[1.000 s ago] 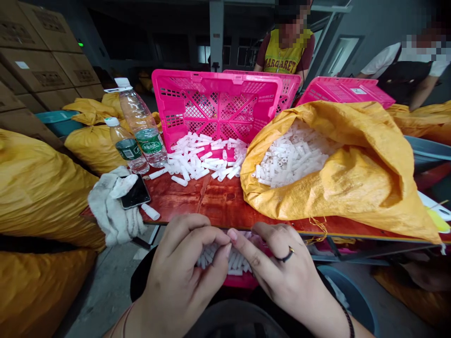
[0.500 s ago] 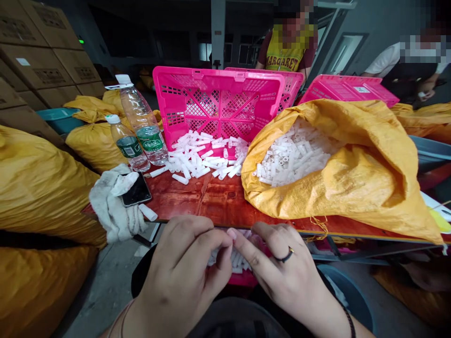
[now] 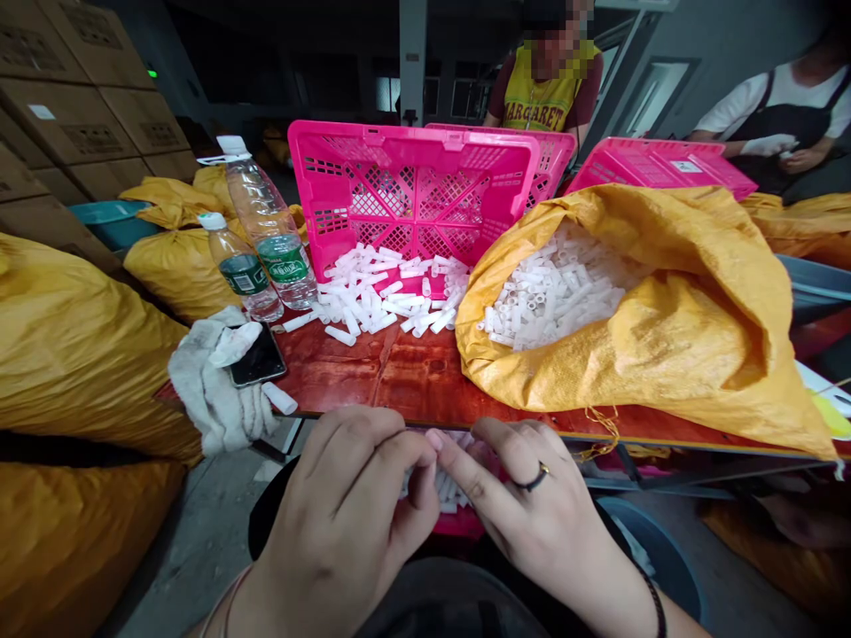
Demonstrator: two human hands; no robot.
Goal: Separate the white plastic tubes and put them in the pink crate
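- Centrally, the left hand (image 3: 339,514) and right hand (image 3: 532,496) meet at their fingertips; whether they pinch anything, I cannot tell.
- For such close fingerwork, a light, steady touch above the partly hidden pink container (image 3: 458,525) would probably serve best.
- White tubes (image 3: 452,493) lie in it, below the hands.
- Beyond, on a red table (image 3: 412,377), a tipped pink basket (image 3: 479,146) faces the viewer, white tubes spilling out; beside it, an open yellow sack (image 3: 671,354) holds many more.
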